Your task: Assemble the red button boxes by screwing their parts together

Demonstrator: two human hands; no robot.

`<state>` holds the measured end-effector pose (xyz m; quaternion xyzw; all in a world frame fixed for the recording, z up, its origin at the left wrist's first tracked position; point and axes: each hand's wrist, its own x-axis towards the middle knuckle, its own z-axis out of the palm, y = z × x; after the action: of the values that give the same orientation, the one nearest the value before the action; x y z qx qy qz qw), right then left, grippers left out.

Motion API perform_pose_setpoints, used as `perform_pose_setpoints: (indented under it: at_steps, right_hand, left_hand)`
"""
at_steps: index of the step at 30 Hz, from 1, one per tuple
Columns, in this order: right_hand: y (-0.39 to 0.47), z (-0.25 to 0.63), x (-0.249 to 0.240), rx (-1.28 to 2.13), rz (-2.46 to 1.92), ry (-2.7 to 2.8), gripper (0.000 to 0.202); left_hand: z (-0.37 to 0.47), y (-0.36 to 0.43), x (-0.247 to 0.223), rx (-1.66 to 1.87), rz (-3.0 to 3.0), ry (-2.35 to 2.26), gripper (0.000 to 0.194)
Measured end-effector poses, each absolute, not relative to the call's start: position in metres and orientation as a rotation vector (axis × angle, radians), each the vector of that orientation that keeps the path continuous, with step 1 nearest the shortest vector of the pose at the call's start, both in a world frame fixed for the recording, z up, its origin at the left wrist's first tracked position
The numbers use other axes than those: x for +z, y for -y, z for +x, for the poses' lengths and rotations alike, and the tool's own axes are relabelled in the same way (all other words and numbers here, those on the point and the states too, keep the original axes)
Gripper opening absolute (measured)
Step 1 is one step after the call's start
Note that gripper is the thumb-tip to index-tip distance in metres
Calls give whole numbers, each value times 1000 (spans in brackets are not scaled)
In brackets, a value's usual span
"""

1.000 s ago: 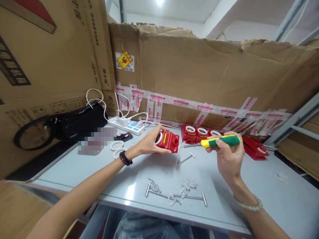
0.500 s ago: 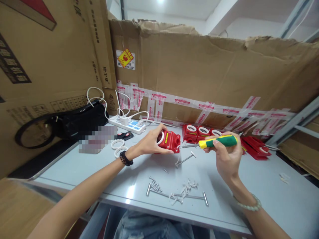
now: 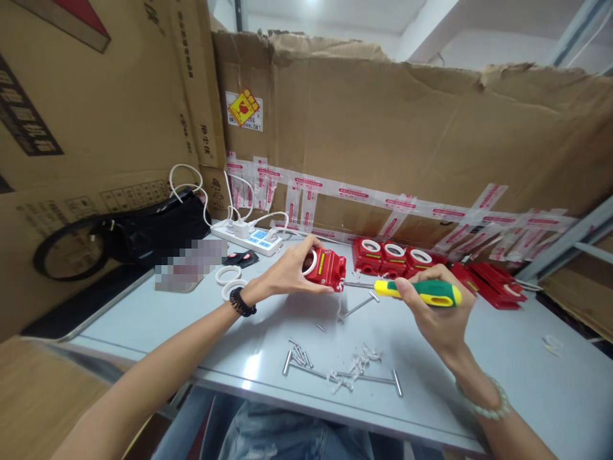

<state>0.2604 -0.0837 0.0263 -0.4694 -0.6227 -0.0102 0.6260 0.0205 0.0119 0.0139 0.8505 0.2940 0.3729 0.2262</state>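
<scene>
My left hand (image 3: 290, 270) is closed around a red housing (image 3: 328, 271) with a white ring in its face and a yellow label. In my right hand (image 3: 438, 313) is a screwdriver (image 3: 416, 292) with a green and yellow handle. Its shaft points left, and the tip meets the housing's right end, where white stringy material hangs down. Below lies a T-shaped metal rod (image 3: 360, 304). Nearer the front edge are two more T-shaped rods (image 3: 378, 378), several screws (image 3: 301, 355) and white shreds (image 3: 360, 363).
Several red housings with white rings (image 3: 395, 255) stand in a row behind, beside more red parts (image 3: 493, 286). At the left are loose white rings (image 3: 228, 275), a power strip (image 3: 249, 238) and a black bag (image 3: 158, 230). Cardboard (image 3: 359, 115) walls the table's back.
The screwdriver has turned in my right hand, its handle end now lower and pointing right. My left hand still holds the red housing in nearly the same place.
</scene>
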Motion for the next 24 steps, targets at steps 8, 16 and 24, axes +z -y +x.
perform_pose_setpoints:
  at_steps: [8, 16, 24]
  right_hand:
    - [86, 247, 27, -119, -760, 1401, 49]
    - [85, 271, 22, -310, -855, 1623, 17]
    - [89, 278, 35, -180, -1116, 1900, 12]
  left_hand:
    - [23, -4, 16, 976, 2294, -770, 61]
    - [19, -5, 18, 1016, 2472, -788, 61]
    - [8, -18, 18, 1100, 2945, -795, 55]
